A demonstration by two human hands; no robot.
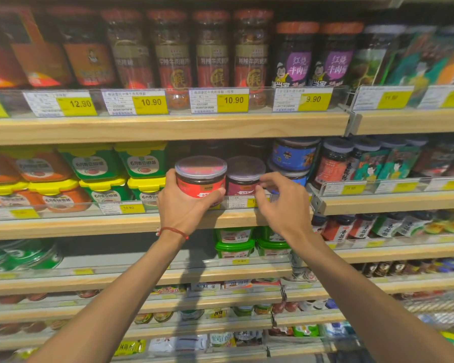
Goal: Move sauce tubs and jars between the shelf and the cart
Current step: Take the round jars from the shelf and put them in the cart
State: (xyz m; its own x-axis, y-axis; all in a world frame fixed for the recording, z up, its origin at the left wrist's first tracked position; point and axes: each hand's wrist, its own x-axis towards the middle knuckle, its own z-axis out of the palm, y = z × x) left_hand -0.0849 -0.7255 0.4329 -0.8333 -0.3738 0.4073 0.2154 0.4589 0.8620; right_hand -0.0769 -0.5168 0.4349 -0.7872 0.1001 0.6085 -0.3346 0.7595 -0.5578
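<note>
A round red-labelled sauce tub (pixel 200 176) with a clear lid sits at the front of the middle shelf (pixel 89 226). My left hand (pixel 185 205) is wrapped around its lower left side. Right beside it stands a dark purple-labelled tub (pixel 243 176). My right hand (pixel 283 203) hovers at that tub's right edge, fingers curled and apart, fingertips touching or almost touching the lid rim; no firm grip shows. No cart is in view.
Green and orange square tubs (pixel 142 163) with yellow lids are stacked left of the red tub. Blue-labelled jars (pixel 294 154) stand to the right. Tall jars (pixel 212 51) fill the upper shelf. Clear price-tag rails front every shelf. Lower shelves hold more tubs and packets.
</note>
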